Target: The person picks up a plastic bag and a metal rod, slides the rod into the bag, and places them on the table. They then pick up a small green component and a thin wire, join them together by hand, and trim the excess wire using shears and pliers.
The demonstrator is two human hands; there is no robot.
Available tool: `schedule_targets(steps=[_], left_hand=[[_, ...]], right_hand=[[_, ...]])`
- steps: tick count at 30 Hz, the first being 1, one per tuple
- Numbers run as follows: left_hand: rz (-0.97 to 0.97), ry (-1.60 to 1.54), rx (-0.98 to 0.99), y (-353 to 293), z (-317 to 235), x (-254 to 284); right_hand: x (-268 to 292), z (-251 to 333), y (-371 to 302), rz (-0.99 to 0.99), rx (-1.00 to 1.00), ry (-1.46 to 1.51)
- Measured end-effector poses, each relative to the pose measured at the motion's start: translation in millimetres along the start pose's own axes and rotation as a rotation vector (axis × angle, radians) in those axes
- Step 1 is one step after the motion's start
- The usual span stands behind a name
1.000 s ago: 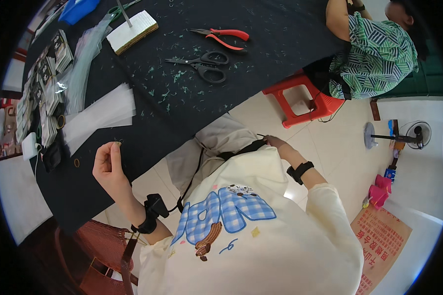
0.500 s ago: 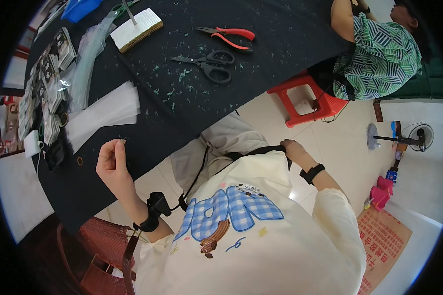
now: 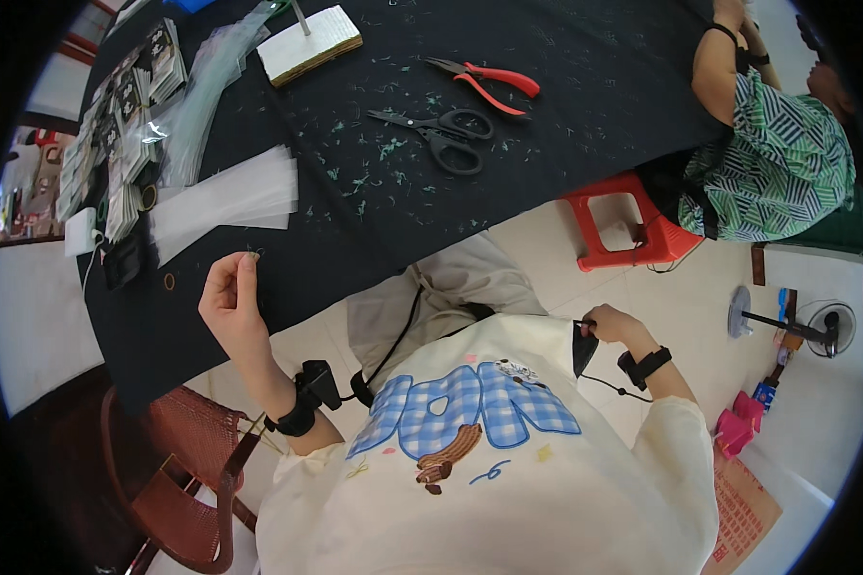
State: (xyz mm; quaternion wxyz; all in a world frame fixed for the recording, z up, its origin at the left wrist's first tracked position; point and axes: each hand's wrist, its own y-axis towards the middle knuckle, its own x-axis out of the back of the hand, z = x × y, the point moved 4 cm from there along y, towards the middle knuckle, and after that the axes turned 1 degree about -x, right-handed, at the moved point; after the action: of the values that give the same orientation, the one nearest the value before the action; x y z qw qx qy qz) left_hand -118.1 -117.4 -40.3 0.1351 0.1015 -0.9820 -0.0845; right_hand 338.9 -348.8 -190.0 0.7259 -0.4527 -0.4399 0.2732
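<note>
My left hand (image 3: 232,297) is raised over the near edge of the black-covered table (image 3: 355,259), thumb and forefinger pinched together. Something tiny shows at its fingertips, too small to name. By my right hip, my right hand (image 3: 616,326) is closed on the edge of a black fabric piece (image 3: 584,349) at my waist. A thin black cord hangs from near it. Beyond my left hand lies a fan of translucent plastic sleeves (image 3: 230,201). Black-handled scissors (image 3: 451,139) and red-handled pliers (image 3: 494,84) rest farther off among green scraps.
Stacked printed packets (image 3: 129,125) and long clear bags (image 3: 206,105) cover the table's left side. A white block (image 3: 307,48) with an upright metal rod stands at the back. On the right sits a person in a green patterned top (image 3: 777,163), beside a red stool (image 3: 633,230).
My right hand has moved outward from my waist, drawing the black fabric piece out into view. My left hand keeps its pinch. The whole view has shifted slightly.
</note>
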Motion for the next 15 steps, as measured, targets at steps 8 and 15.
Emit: schedule_targets(steps=[8, 15], left_hand=[[-0.044, 0.065, 0.011, 2.9, -1.1, -3.6], [-0.029, 0.058, 0.104, 5.5, 1.8, -1.8]], right_hand=[[-33.1, -9.6, 59.9, -0.290, 0.048, 0.195], [-37.4, -31.0, 45.9, -0.411, 0.163, 0.406]])
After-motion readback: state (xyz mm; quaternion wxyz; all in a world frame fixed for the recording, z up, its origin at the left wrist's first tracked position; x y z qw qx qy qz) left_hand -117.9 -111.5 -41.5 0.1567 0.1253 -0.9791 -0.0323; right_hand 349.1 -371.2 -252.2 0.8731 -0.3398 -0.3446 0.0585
